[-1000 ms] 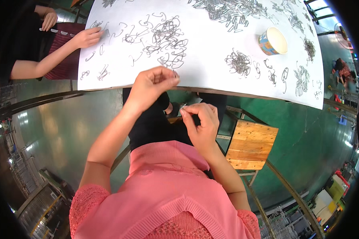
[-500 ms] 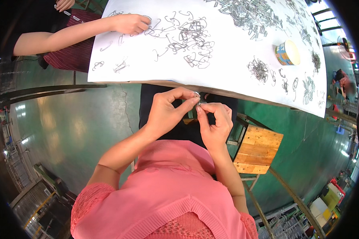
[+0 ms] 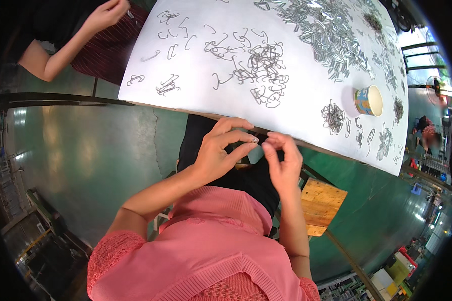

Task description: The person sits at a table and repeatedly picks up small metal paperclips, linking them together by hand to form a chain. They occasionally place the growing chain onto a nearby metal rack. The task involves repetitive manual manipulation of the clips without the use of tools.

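Just off the table's near edge, my left hand pinches a small shiny metal piece between thumb and forefinger. Its exact kind is too small to make out. My right hand is close beside it on the right, a small gap away, with thumb and fingers drawn together. Whatever the right fingertips hold, if anything, cannot be seen. Beyond my hands, a tangled heap of bent wire hooks lies on the white-covered table.
Short metal tube-like pieces are heaped farther back. A paper cup stands at the right, near a small pile of wire pieces. A co-worker's hand is at the far left. A wooden stool stands to my right.
My right hand has come slightly away from my left, which keeps its pinch. The co-worker's hand has drawn back from the hooks toward their body. The view has shifted a little.
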The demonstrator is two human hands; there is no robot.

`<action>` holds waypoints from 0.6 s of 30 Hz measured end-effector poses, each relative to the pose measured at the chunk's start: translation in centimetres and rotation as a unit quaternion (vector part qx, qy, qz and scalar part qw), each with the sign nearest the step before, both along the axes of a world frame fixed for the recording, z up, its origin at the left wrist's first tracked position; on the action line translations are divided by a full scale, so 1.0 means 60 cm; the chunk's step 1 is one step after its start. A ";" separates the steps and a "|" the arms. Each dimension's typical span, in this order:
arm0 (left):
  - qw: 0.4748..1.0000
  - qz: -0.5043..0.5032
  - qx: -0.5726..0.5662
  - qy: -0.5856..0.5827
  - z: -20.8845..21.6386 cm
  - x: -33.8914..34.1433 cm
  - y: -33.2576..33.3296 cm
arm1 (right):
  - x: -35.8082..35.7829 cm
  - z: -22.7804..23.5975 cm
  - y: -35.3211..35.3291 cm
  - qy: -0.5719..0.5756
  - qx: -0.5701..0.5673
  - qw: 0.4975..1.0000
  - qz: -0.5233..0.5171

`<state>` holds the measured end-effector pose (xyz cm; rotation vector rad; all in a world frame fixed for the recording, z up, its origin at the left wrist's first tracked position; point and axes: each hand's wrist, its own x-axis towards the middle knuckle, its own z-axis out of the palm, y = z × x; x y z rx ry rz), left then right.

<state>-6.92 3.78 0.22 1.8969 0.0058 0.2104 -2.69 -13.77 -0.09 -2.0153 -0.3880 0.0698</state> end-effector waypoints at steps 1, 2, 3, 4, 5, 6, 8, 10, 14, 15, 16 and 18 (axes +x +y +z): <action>1.000 0.002 0.001 -0.017 -0.005 0.001 0.003 | 0.017 0.001 -0.002 -0.021 -0.013 1.000 0.001; 0.999 0.002 0.000 -0.033 -0.011 0.002 0.005 | 0.035 0.005 -0.004 -0.029 -0.036 0.999 -0.004; 0.999 0.002 0.000 -0.048 -0.014 0.003 0.007 | 0.054 0.002 -0.004 -0.038 -0.045 0.998 -0.006; 0.998 -0.001 0.004 -0.055 -0.017 0.004 0.008 | 0.073 -0.002 -0.003 -0.048 -0.056 0.997 -0.010; 0.998 -0.004 0.008 -0.060 -0.019 0.004 0.011 | 0.089 -0.005 -0.001 -0.051 -0.071 0.996 -0.009; 0.998 -0.007 0.012 -0.066 -0.020 0.004 0.013 | 0.103 -0.008 0.002 -0.054 -0.086 0.995 -0.008; 0.998 -0.015 0.019 -0.057 -0.023 0.001 0.020 | 0.126 -0.016 0.012 -0.062 -0.104 0.993 0.002; 0.998 -0.021 0.020 -0.051 -0.028 0.000 0.023 | 0.145 -0.026 0.033 -0.074 -0.111 0.991 0.023; 0.998 -0.035 0.012 -0.045 -0.037 -0.002 0.027 | 0.175 -0.036 0.108 -0.148 -0.126 0.976 0.097; 0.998 -0.037 0.012 -0.044 -0.037 -0.003 0.026 | 0.178 -0.036 0.127 -0.153 -0.146 0.971 0.112; 0.998 -0.032 0.008 -0.047 -0.037 -0.003 0.026 | 0.181 -0.036 0.148 -0.159 -0.164 0.965 0.128; 0.998 -0.021 0.000 -0.055 -0.035 -0.003 0.023 | 0.188 -0.039 0.174 -0.188 -0.203 0.949 0.154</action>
